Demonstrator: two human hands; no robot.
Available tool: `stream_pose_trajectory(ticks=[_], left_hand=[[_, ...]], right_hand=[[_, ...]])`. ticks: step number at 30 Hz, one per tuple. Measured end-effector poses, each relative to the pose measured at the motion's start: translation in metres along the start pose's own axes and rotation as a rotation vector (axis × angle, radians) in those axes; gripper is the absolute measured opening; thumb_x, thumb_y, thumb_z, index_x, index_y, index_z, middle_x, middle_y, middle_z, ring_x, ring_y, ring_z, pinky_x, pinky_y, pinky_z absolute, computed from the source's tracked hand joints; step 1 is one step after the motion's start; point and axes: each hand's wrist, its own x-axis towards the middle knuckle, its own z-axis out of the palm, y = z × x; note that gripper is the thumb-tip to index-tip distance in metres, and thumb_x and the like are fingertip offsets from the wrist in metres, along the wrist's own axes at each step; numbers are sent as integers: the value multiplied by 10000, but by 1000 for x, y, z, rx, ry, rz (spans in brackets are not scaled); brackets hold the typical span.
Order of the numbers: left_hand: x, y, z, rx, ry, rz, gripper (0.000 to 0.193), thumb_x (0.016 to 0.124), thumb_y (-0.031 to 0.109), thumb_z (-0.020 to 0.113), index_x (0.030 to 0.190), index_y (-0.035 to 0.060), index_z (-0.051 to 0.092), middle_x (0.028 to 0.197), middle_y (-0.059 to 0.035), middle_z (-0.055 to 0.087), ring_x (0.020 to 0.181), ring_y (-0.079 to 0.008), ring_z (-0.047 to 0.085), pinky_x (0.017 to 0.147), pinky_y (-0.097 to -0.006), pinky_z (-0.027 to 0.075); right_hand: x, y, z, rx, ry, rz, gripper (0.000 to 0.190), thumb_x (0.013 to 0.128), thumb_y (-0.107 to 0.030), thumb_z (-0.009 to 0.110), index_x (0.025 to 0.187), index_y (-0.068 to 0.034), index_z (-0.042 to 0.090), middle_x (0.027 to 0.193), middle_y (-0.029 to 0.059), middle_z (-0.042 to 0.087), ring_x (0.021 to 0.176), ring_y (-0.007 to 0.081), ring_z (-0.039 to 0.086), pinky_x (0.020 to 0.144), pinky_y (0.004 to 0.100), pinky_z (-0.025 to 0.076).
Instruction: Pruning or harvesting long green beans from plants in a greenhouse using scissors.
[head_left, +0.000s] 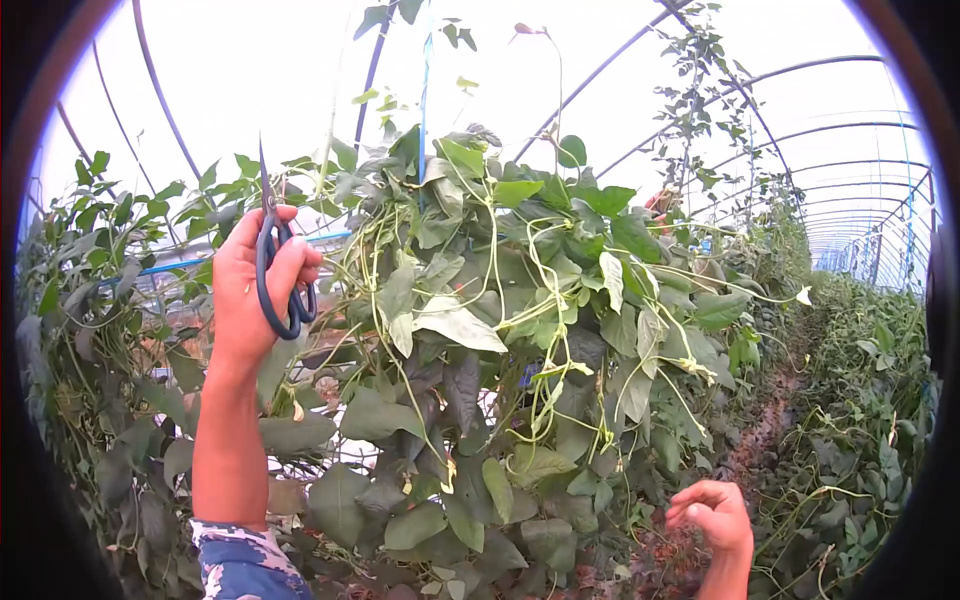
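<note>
My left hand (259, 277) is raised at the left, closed around a pair of scissors (279, 247) with dark handles. The pointed blades stick upward and look closed together. Before me hangs a dense clump of climbing bean vines (480, 300) with broad green leaves, pale twisting stems and some pale yellowish flowers. Low at the right, my right hand (712, 514) is bent with its fingers curled; nothing shows in it, and it is in front of the foliage and path.
A blue vertical string (424, 90) runs into the clump's top. Blue line (176, 265) crosses at the left. Part of another person's hand (660, 201) shows behind the leaves. A soil path (769, 420) separates the plant rows, under curved greenhouse tubes (825, 129).
</note>
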Motion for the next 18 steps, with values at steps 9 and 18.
stream_pose_trajectory(ticks=[9,18], left_hand=[[58,-129,-68,868,141,94,341,855,176,677,1149,25,594,722,-146,690,632,-300,672,620,-396,505],[97,-119,-58,727,156,365,324,878,110,679,1163,4,567,701,-165,657,623,-323,657,580,-391,480]], right_hand=[[190,-251,236,-482,-264,-1155,300,966,-187,606,1140,56,636,983,149,695,812,163,678,717,267,559],[431,-319,344,-500,103,-856,325,950,-140,609,1227,28,625,1051,127,693,933,195,678,767,314,566]])
